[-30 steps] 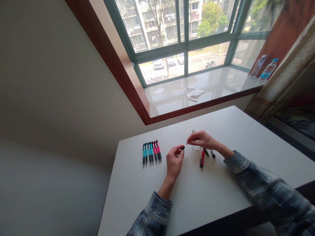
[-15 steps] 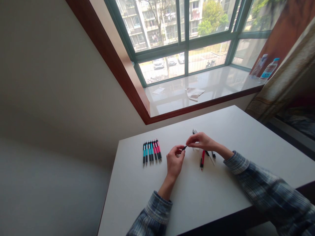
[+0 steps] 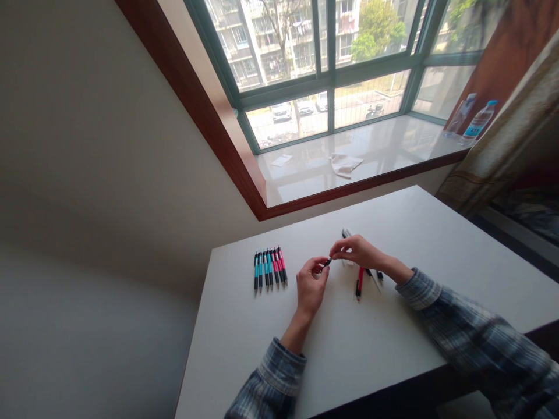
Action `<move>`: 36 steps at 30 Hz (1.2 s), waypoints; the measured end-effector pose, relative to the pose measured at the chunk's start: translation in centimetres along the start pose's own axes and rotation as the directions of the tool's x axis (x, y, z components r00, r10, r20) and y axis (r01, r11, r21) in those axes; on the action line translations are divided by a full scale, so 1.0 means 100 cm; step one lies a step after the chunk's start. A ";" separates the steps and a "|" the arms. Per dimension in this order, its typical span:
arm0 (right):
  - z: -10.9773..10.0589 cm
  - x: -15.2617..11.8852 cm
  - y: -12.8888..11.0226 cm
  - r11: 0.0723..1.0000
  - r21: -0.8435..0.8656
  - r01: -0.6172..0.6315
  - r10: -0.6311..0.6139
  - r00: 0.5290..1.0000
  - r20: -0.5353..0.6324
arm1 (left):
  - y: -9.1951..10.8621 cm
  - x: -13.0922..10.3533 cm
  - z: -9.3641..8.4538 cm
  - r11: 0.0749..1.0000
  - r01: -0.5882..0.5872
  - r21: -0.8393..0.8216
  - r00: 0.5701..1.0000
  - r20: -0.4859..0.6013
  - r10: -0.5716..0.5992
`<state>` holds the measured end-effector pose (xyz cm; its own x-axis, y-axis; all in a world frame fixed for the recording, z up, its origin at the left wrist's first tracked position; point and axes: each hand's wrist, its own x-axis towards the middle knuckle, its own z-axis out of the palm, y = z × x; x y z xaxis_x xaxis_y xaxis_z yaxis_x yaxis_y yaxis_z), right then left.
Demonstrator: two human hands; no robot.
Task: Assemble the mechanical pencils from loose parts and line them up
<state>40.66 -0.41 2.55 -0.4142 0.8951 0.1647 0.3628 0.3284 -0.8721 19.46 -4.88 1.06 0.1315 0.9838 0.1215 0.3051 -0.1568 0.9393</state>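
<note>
A left hand (image 3: 311,288) pinches a small black part (image 3: 326,263), right of the pens (image 3: 271,269), while a right hand (image 3: 360,251) grips its paler tip, joining both hands at the piece. Farther right of the slim cyan-and-pink pens, a straight red barrel (image 3: 360,275) lies on the smooth white table (image 3: 244,349).

My checked sleeves (image 3: 471,326) are blue, grey and white; the tabletop (image 3: 371,343) is white; my row of pens (image 3: 269,269) shows turquoise, pink and black.
</note>
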 end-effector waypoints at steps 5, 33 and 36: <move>0.000 -0.001 0.002 0.997 -0.077 0.003 -0.002 1.000 0.003 | 0.000 0.000 0.001 1.000 -0.002 -0.007 1.000 0.010 0.002; 0.002 -0.003 -0.002 0.975 -0.223 0.020 -0.012 0.999 0.038 | -0.004 0.001 0.001 1.000 -0.008 -0.027 1.000 -0.001 0.008; 0.000 -0.004 -0.005 0.969 -0.247 0.027 -0.015 0.999 0.053 | -0.003 0.001 0.002 1.000 -0.009 -0.030 1.000 -0.001 0.009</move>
<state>40.63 -0.89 2.94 -0.4629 0.8731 0.1532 0.5464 0.4171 -0.7263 19.54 -4.73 0.71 0.1334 0.9824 0.1306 0.2758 -0.1634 0.9472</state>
